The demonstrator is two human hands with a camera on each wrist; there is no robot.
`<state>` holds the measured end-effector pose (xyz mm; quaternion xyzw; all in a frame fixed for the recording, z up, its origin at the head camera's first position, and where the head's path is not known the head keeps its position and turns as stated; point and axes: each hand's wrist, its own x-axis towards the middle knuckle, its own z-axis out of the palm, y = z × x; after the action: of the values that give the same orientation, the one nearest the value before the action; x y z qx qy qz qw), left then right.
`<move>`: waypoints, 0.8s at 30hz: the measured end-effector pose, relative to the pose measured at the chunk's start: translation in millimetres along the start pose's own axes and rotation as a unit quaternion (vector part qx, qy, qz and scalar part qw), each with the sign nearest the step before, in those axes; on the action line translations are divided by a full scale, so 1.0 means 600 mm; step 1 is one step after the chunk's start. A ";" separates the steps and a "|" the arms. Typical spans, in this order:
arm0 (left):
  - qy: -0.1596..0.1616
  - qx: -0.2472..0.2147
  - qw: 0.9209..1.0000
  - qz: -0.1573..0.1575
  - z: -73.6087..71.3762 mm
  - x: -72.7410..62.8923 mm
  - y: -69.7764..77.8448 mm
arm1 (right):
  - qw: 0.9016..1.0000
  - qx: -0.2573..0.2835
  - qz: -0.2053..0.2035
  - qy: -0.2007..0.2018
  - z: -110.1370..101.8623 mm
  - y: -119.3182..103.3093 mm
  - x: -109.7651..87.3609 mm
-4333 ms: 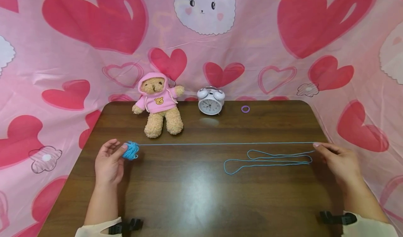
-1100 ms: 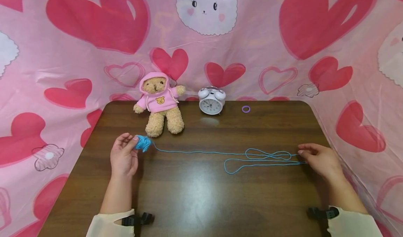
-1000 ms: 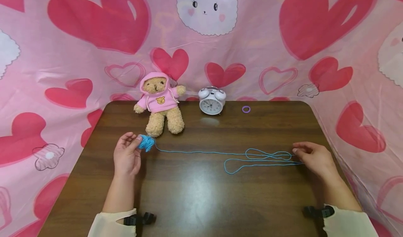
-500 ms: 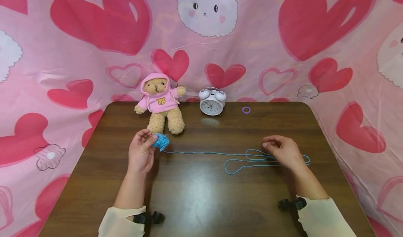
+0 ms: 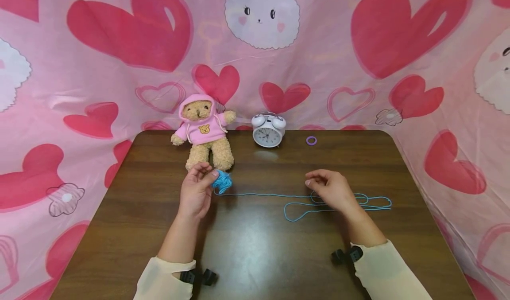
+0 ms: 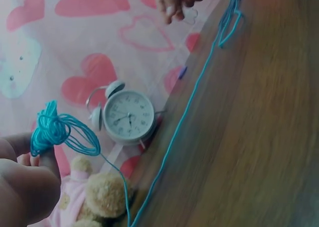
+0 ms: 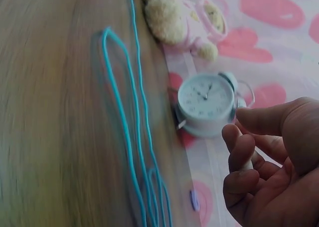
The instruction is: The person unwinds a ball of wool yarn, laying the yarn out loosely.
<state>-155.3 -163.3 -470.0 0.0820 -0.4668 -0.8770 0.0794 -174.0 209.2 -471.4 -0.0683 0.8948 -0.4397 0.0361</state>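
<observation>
My left hand (image 5: 195, 193) pinches a small wound bundle of bright blue yarn (image 5: 222, 182) between thumb and fingers, raised over the table in front of the bear. In the left wrist view the bundle (image 6: 50, 130) shows its loose coils, and a single strand (image 6: 169, 142) hangs from them and runs along the tabletop. Long flat loops of the yarn (image 5: 292, 220) lie on the right half of the table. Above these loops is my right hand (image 5: 332, 191), its fingers loosely bent and nothing between them; the right wrist view shows thumb and forefinger apart.
A teddy bear (image 5: 205, 129) in a pink hoodie sits at the back left of the brown table (image 5: 247, 247). A white alarm clock (image 5: 267, 136) stands beside it, then a small purple ring (image 5: 311, 141). Heart-patterned pink cloth (image 5: 338, 60) hangs behind.
The strand, earlier stretched taut between both hands, now lies slack on the table. My right hand has let it go and moved left; my left hand has moved right with the bundle.
</observation>
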 end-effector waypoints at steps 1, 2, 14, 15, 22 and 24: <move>-0.004 0.003 1.000 -0.003 0.004 -0.001 -0.002 | 1.000 0.005 -0.003 0.000 0.005 -0.005 0.001; -0.009 0.006 1.000 -0.005 0.008 -0.003 -0.004 | 1.000 0.009 -0.005 -0.001 0.010 -0.009 0.002; -0.060 0.039 0.997 -0.039 0.041 -0.020 -0.026 | 0.997 0.051 -0.050 -0.019 0.065 -0.062 0.007; -0.064 0.037 0.996 -0.040 0.043 -0.022 -0.028 | 0.997 0.052 -0.054 -0.021 0.070 -0.066 0.006; -0.087 0.041 0.994 -0.055 0.056 -0.027 -0.046 | 0.994 0.042 -0.104 -0.018 0.106 -0.089 0.006; -0.089 0.042 0.993 -0.058 0.061 -0.029 -0.049 | 0.992 0.039 -0.119 -0.015 0.115 -0.092 0.005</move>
<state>-148.1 -113.9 -473.0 0.0336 -0.5029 -0.8635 -0.0170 -163.6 121.3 -469.7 -0.1797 0.8617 -0.4746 -0.0011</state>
